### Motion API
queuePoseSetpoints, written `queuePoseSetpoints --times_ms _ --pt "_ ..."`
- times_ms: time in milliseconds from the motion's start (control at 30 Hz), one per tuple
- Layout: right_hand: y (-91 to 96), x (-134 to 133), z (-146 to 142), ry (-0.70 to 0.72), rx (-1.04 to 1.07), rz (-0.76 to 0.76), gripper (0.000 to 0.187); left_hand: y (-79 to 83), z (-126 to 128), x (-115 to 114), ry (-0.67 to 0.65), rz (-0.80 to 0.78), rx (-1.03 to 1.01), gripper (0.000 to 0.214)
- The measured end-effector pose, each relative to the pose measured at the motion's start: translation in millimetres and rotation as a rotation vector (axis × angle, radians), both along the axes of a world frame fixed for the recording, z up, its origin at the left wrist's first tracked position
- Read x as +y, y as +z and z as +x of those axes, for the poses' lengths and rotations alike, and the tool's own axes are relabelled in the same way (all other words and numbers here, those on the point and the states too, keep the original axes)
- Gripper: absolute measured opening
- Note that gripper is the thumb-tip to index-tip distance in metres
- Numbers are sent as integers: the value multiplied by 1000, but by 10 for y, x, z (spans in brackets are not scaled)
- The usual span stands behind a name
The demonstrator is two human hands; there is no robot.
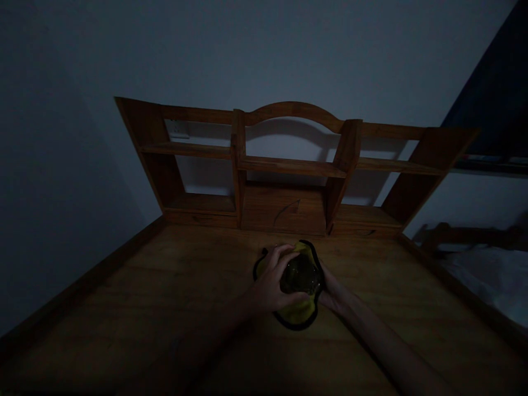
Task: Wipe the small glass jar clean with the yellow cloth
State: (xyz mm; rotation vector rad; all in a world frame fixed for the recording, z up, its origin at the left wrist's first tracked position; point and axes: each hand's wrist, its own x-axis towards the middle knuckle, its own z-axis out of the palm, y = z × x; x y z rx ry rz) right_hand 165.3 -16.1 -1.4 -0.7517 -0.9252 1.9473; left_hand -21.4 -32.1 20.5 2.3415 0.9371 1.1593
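A dark, glossy, rounded object, glass-like with small bright reflections, rests in a yellow cloth with a black edge. My left hand curves round the object's left side, with the thumb below and the fingers above. From the right, my right hand grips the cloth and supports the object through it; most of its fingers are hidden behind the cloth. Both hands are over the wooden desk top. The dim light hides what exactly the object is.
Along the back of the desk stands a wooden shelf unit with open compartments and small drawers, against a pale wall. A wall socket shows through its upper left compartment. White fabric lies beyond the desk's right edge.
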Motion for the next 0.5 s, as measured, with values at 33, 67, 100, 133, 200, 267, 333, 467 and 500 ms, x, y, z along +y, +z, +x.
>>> queuePoseSetpoints --times_ms 33,67,100,133,200,267,333,467,500 --pt "6 1 -14 -19 -5 -11 39 -5 3 1 -2 -4 -4 86" --pt "18 -1 -28 -44 -12 -19 37 -11 5 4 -3 -8 -4 86" --pt "33 -5 -40 -70 -18 -24 35 -20 7 8 -4 -10 -3 86" --pt "50 -10 -50 -93 -23 -27 32 -29 8 13 -5 -12 0 87" --pt "78 -17 -64 -132 -22 -25 28 -48 11 22 -4 -11 4 87" --pt "93 -15 -73 -159 -21 -20 26 -58 14 26 1 -5 9 88" --pt "94 -3 -81 -187 -24 -16 26 -53 15 23 9 12 24 88" --pt "57 39 -87 -217 -16 -34 27 -19 6 13 41 81 71 85" --pt "42 49 -83 -222 -18 -31 27 -13 4 10 52 101 80 84"
